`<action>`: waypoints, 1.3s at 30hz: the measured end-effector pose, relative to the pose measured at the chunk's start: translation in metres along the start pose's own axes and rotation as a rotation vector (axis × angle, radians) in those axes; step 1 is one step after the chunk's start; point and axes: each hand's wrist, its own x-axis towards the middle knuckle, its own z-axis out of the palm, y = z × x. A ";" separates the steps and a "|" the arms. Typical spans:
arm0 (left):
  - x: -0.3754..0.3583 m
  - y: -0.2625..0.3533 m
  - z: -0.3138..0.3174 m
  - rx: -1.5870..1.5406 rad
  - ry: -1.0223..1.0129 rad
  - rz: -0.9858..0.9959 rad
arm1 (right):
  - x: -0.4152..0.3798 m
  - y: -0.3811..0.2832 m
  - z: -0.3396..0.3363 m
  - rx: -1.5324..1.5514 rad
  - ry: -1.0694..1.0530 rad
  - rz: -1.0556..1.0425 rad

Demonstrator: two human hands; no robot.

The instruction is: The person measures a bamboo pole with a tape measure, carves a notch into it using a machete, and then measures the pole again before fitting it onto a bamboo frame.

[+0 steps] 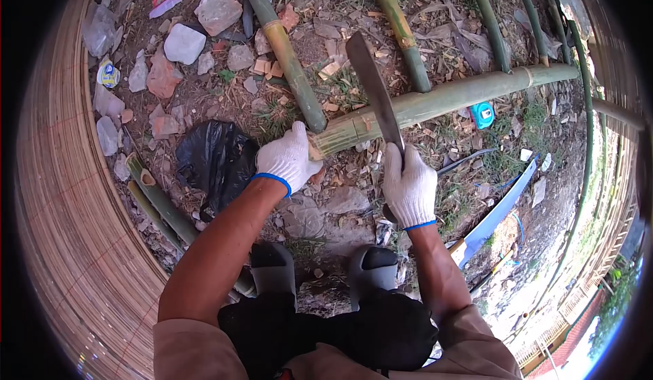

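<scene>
My left hand (288,157), in a white glove with a blue cuff, grips the near cut end of a long green bamboo pole (449,96) that runs up to the right across the ground. My right hand (409,186), gloved the same way, is closed on the handle of a big dark machete (373,86). The blade points up and away, crossing over the pole near its split end. Both my dark shoes stand below the hands.
More bamboo poles (289,57) lie across the dirt among stones, wood chips and dry leaves. A black plastic bag (214,159) lies left of my left hand. A blue tape measure (483,114) sits past the pole. Woven bamboo matting (68,196) curves along the left.
</scene>
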 end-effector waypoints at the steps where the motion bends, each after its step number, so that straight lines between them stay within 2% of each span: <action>1: 0.001 -0.003 0.004 -0.011 -0.005 0.005 | 0.000 -0.014 -0.018 0.170 0.149 0.055; 2: 0.004 -0.004 0.002 -0.014 0.000 -0.007 | 0.002 -0.023 -0.026 0.370 0.283 0.254; 4: -0.001 0.002 -0.001 0.017 -0.019 -0.022 | -0.007 -0.015 0.002 0.506 0.409 0.268; 5: -0.001 0.003 -0.003 0.020 -0.044 -0.026 | -0.010 0.008 0.031 0.010 0.091 0.076; 6: -0.003 0.004 0.001 0.022 -0.044 -0.014 | -0.019 0.032 0.059 0.025 0.044 -0.034; 8: 0.002 -0.004 0.006 0.037 0.030 0.017 | -0.008 0.024 0.023 -0.116 -0.007 -0.137; 9: 0.003 -0.002 0.004 0.002 0.010 0.003 | -0.006 0.014 0.009 -0.013 0.033 -0.036; 10: 0.002 0.000 0.003 0.003 -0.009 0.006 | -0.002 0.000 -0.008 0.121 0.161 0.071; 11: 0.004 0.000 -0.001 -0.006 -0.002 -0.010 | 0.004 -0.008 -0.007 0.128 0.146 0.062; 13: 0.001 -0.001 0.001 0.002 -0.014 -0.013 | -0.003 -0.015 -0.005 0.514 0.445 0.243; 14: 0.002 0.000 -0.002 0.005 -0.014 -0.007 | -0.009 0.004 0.025 0.131 0.231 0.062; 16: 0.000 0.004 -0.007 0.035 -0.054 -0.032 | -0.010 0.009 0.038 -0.142 0.007 -0.066; 17: 0.003 -0.007 0.006 0.013 0.034 0.026 | -0.007 0.020 0.023 -0.098 -0.050 -0.063; 18: 0.005 -0.005 0.007 0.007 0.036 0.033 | -0.004 0.014 0.007 -0.083 0.020 -0.081; 20: 0.004 -0.006 0.008 0.012 0.028 0.013 | 0.003 -0.017 -0.028 0.233 0.278 0.227; 22: -0.002 -0.001 0.003 -0.011 -0.034 -0.031 | -0.006 -0.015 -0.012 0.486 0.405 0.271; 24: 0.000 0.003 -0.003 0.023 -0.011 -0.038 | -0.016 -0.002 0.046 0.006 0.083 -0.084; 25: 0.001 0.003 -0.005 0.037 -0.032 -0.029 | -0.015 0.005 0.039 -0.101 -0.070 0.008; 26: 0.003 -0.003 -0.006 0.038 -0.012 -0.030 | -0.012 0.015 0.024 -0.081 -0.046 -0.069; 29: 0.005 -0.012 0.016 0.015 0.103 0.057 | -0.002 -0.016 -0.027 0.281 0.213 0.308; 30: 0.002 -0.012 0.014 0.014 0.087 0.038 | -0.003 -0.013 -0.015 0.280 0.188 0.315; 32: 0.001 0.003 -0.004 0.056 -0.049 -0.032 | -0.013 0.000 0.017 0.205 0.261 0.116; 33: 0.002 0.003 -0.005 0.035 -0.058 -0.043 | -0.026 0.029 0.056 0.007 0.025 -0.068; 34: -0.002 0.001 0.000 0.042 -0.060 -0.030 | -0.024 0.026 0.055 -0.011 -0.002 -0.023; 36: 0.005 -0.007 0.008 0.069 0.022 0.014 | -0.014 0.024 0.024 -0.065 0.035 -0.064; 37: 0.005 -0.005 0.005 0.046 -0.006 -0.001 | -0.012 -0.001 -0.004 0.113 0.036 0.147; 38: 0.007 -0.003 -0.001 0.046 -0.010 -0.012 | -0.010 -0.012 -0.018 0.253 0.189 0.220; 39: 0.006 0.000 -0.006 0.055 -0.023 -0.035 | -0.008 -0.010 -0.006 0.258 0.168 0.216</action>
